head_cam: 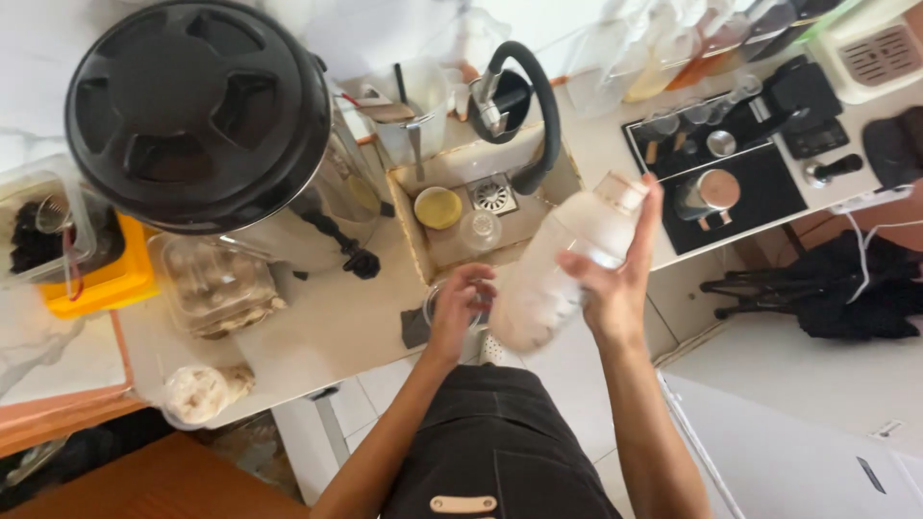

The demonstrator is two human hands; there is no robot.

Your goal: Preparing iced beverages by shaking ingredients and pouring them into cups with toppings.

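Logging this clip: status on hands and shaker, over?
Right hand shut on shaker, tilted above the counter edge. Left hand on clear cup below. Sink just behind, nothing between.

Bright, washed-out daylight at the top, wide-angle bending at edges, slight motion blur.

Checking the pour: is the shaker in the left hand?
No, the right hand grips the shaker; the left hand touches a cup's rim.
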